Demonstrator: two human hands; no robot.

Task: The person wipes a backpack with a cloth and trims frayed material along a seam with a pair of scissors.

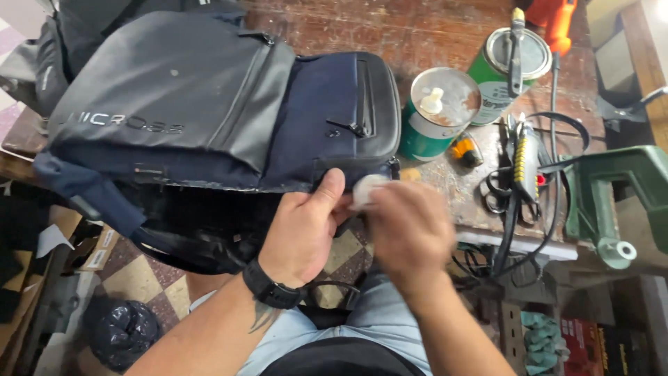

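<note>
A navy and black backpack lies on a worn wooden workbench, its lower edge hanging over the front. My left hand, with a black watch on the wrist, grips that lower edge near the bag's corner, thumb on top. My right hand is blurred and holds a small white pad or cloth against the same corner, right beside my left thumb.
Two green tins stand to the right of the bag: a near one with a white lid and a far one with a brush across it. Further right lie black scissors, cables, a yellow-black tool and a green vise.
</note>
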